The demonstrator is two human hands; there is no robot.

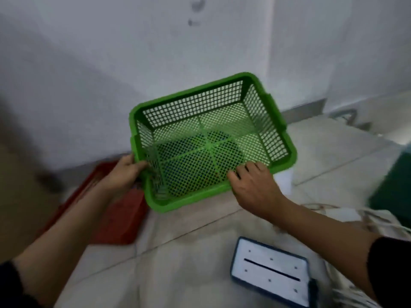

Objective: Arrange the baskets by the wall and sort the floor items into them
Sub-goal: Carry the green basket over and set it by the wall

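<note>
1. Gripping the near-left corner of the green mesh basket [211,141], the left hand [124,174] has its fingers curled over the rim and its thumb on the outer side.
2. The right hand [253,187] rests on the near rim, fingers spread and lying loosely over the mesh wall rather than closed around it.
3. The green basket sits tilted, its far edge close to the white wall [133,63], its open top facing the camera.
4. A red basket [115,221] lies on the tiled floor [189,252] to the left, partly beneath the left forearm and just beside the green one.
5. A white rectangular panel with a dark blue frame [270,271] lies on the floor near the right forearm.
6. The picture is blurred; whether the green basket touches the floor cannot be told.
</note>
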